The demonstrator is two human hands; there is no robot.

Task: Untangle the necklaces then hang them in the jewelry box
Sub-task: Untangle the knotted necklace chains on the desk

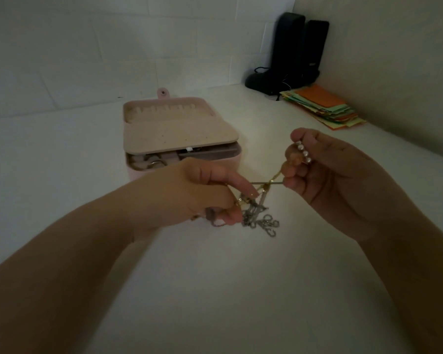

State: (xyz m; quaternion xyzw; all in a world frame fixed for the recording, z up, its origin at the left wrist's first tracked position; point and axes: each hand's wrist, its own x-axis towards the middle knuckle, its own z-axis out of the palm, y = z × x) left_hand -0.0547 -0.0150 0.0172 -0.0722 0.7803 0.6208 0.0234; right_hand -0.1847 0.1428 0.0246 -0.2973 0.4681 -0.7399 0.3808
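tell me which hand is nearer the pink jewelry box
Left. The left hand sits just in front of the jewelry box, overlapping its near edge in the head view. The right hand is off to the box's right, holding pearl beads.

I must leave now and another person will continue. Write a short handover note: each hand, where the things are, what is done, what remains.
Left hand: fingers grip the tangled necklaces above the table.
Right hand: pinches a strand with a row of pearls; a thin chain runs taut between the hands.
Jewelry box: open behind the hands; the hooks in its lid look bare.
Done: nothing separated or hung yet, as far as can be seen.
Left: free each necklace from the tangle, then hang each in the box.
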